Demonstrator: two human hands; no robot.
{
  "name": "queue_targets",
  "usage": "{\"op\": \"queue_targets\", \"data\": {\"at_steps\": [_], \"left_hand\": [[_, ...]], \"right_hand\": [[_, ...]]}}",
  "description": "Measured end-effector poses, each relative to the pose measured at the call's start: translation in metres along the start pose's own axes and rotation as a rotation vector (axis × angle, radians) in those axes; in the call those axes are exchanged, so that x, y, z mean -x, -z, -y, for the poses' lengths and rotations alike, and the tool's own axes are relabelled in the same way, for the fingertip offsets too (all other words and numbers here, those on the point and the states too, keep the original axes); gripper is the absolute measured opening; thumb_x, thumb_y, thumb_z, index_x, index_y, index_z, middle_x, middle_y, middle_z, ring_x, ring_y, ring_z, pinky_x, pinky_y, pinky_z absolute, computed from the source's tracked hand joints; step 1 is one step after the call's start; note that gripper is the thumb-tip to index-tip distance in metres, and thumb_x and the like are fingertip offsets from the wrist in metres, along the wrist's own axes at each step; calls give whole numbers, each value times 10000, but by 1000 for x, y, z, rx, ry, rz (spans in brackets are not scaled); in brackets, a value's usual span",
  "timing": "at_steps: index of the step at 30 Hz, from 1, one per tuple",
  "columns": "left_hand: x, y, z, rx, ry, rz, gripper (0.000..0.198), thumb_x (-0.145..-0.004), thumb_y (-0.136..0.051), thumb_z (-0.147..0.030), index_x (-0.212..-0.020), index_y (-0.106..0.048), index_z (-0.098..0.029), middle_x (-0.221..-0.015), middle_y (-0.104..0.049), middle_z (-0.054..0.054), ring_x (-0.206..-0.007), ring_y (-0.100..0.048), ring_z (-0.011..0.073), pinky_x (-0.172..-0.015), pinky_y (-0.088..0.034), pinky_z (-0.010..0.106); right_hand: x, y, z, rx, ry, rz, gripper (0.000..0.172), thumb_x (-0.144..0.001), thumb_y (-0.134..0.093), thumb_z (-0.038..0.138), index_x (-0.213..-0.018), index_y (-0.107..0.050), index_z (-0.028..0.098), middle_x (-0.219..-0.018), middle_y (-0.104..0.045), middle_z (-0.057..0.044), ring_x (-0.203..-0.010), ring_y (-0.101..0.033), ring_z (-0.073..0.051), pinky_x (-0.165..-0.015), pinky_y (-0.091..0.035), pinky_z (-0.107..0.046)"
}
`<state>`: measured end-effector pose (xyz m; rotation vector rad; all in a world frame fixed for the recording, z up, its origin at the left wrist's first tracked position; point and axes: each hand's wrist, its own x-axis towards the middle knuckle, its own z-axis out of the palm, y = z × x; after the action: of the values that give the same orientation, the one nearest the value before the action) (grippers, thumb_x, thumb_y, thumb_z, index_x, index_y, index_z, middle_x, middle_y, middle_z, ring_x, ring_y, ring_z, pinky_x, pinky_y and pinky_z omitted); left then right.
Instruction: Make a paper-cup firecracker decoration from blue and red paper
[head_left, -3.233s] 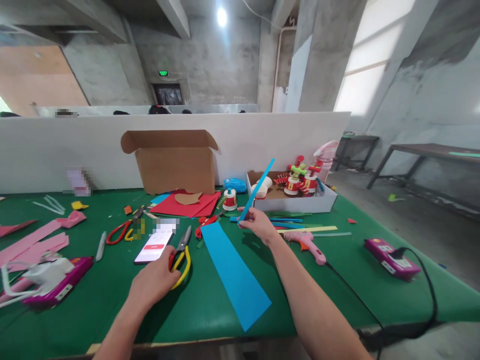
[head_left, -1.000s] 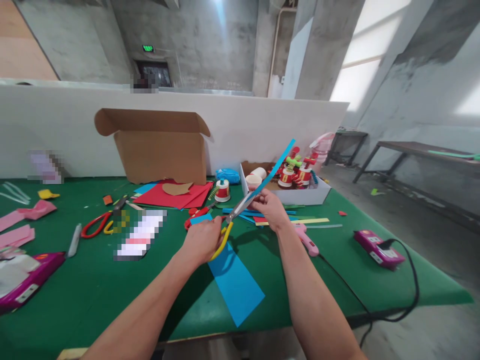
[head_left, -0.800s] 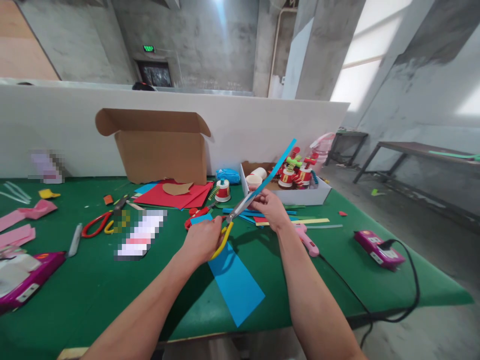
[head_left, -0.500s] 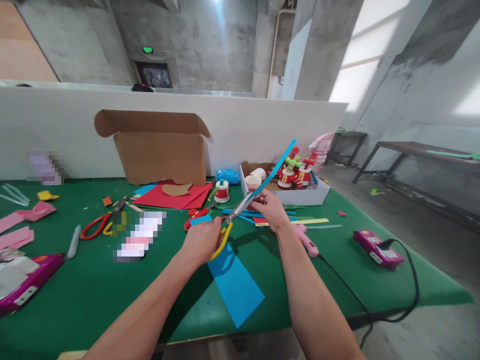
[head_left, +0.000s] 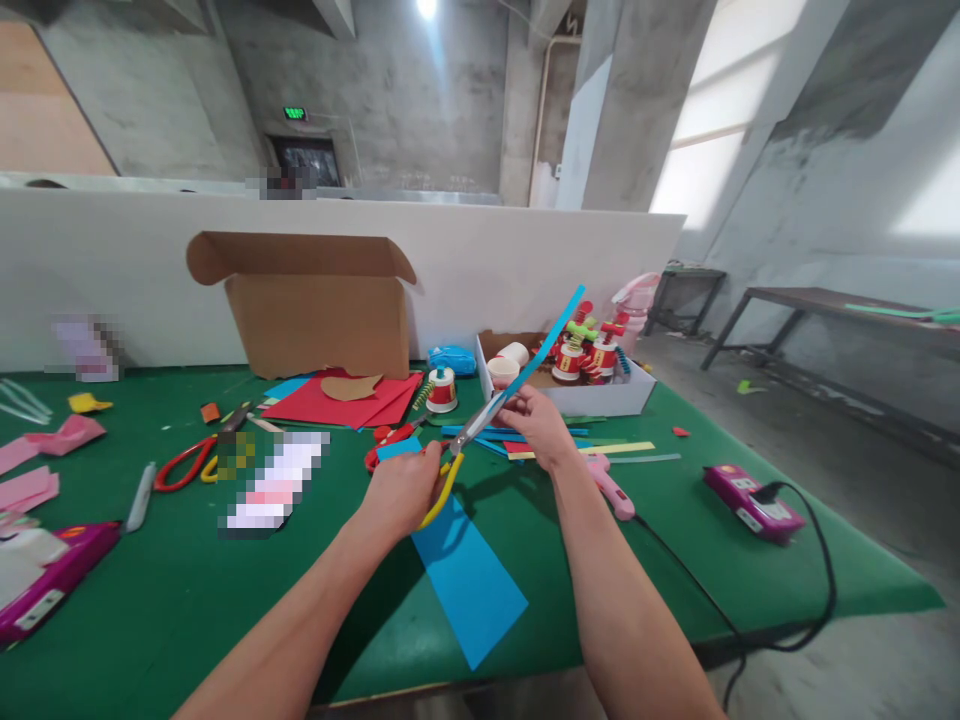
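My left hand is closed round the yellow handle of a pair of scissors, whose metal blades point up and to the right. Between the fingertips of my right hand is a narrow blue paper strip that slants upward. The blade tips lie along the strip's lower end, close to my right fingers; whether they cut into it I cannot make out. Below the scissors a wide blue paper sheet lies on the green table, its upper part partly covered by my left hand.
A white tray box holds cups and red-and-green figures. Red paper sheets lie before an upright cardboard box. A pink glue gun, its black cable, a purple box and red-handled scissors also lie on the table.
The whole view has shifted slightly, with the scene sitting a little lower in it. Both hands, the scissors and the strip keep nearly the same pose.
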<state>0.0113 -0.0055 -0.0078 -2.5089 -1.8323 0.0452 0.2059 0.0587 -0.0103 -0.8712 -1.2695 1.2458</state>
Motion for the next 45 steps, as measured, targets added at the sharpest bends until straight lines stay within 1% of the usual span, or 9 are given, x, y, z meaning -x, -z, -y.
{"op": "queue_targets", "data": {"at_steps": [7,14,19,25,30,35,41,45], "left_hand": [[0,-1,1,-4,3,-2,266,-895,-359,-251,-1081,-514,-141,-905,-672,143,-820,-663,289,-631,-484,350],[0,-1,0,31,6,6,282,-891,-381,-296,-1096,-494,-139,-942,-651,162,-859,-656,289,-640,-482,343],[0,-2,0,33,8,6,304,-895,-359,-307,-1112,-487,-137,-930,-648,155,-856,-653,273,-643,-477,322],[0,-4,1,38,-21,2,316,-909,-333,-326,-1112,-479,-132,-928,-650,157,-846,-649,289,-652,-478,347],[0,-3,1,39,-17,11,314,-910,-337,-321,-1115,-480,-132,-937,-650,161,-846,-649,292,-656,-479,351],[1,-1,1,27,-1,6,285,-897,-366,-288,-1102,-486,-131,-936,-648,161,-849,-651,286,-658,-479,344],[0,-4,2,42,-7,5,307,-904,-341,-306,-1121,-472,-133,-924,-654,156,-833,-652,287,-647,-481,342],[1,-3,2,53,-22,-4,302,-892,-355,-280,-1122,-476,-125,-919,-655,160,-827,-651,291,-650,-486,355]], "right_hand": [[1,4,4,-25,49,-35,437,-606,-731,257,-1031,-636,213,-783,-667,9,-779,-628,-154,-807,-525,-330],[1,1,2,2,21,4,419,-601,-725,236,-1009,-637,211,-701,-648,35,-707,-631,-137,-741,-532,-291],[2,-3,1,7,-8,16,441,-602,-710,212,-1036,-630,214,-703,-661,39,-717,-645,-141,-709,-541,-281],[3,-4,3,-13,-12,18,456,-607,-708,215,-1055,-623,209,-714,-667,33,-719,-654,-143,-716,-543,-283],[3,-3,1,7,-7,29,473,-616,-709,225,-1081,-621,215,-734,-676,24,-747,-662,-159,-746,-544,-309],[2,-4,-1,12,-15,28,461,-609,-701,201,-1062,-622,215,-733,-677,28,-723,-658,-153,-734,-550,-305],[3,-8,0,-5,-26,21,456,-606,-688,197,-1055,-615,210,-730,-673,28,-744,-665,-164,-753,-548,-320],[4,-8,1,-10,-26,23,448,-605,-705,211,-1044,-617,210,-724,-672,26,-728,-663,-160,-742,-549,-315]]}}
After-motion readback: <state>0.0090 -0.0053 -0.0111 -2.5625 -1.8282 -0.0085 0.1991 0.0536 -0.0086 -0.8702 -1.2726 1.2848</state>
